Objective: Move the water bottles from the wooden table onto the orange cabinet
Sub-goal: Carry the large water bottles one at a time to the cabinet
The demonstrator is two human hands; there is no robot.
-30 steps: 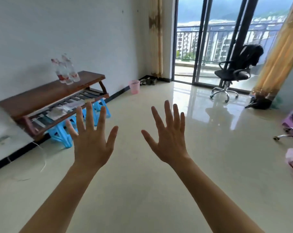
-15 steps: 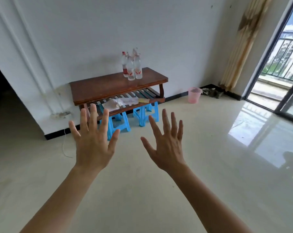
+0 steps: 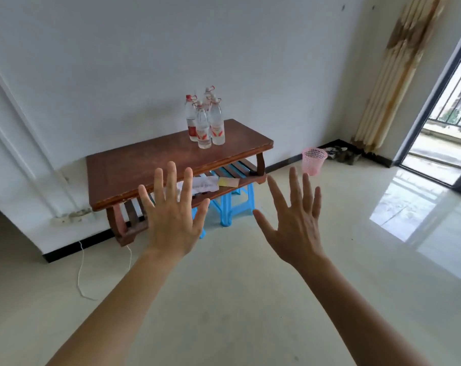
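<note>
Several clear water bottles with red caps and red labels stand bunched together at the far right end of the wooden table, which sits against the white wall. My left hand is raised in front of the table's near edge, fingers spread, holding nothing. My right hand is raised beside it over the floor, also spread and empty. Both hands are well short of the bottles. No orange cabinet is in view.
Blue plastic stools stand under the table, and papers lie on its slatted lower shelf. A pink mesh bin stands on the floor to the right. A white cord trails on the floor at left. Curtain and balcony door at right.
The view has swung left and moved closer: the table and bottles now sit centred and larger. Both hands stay raised, spread and empty.
</note>
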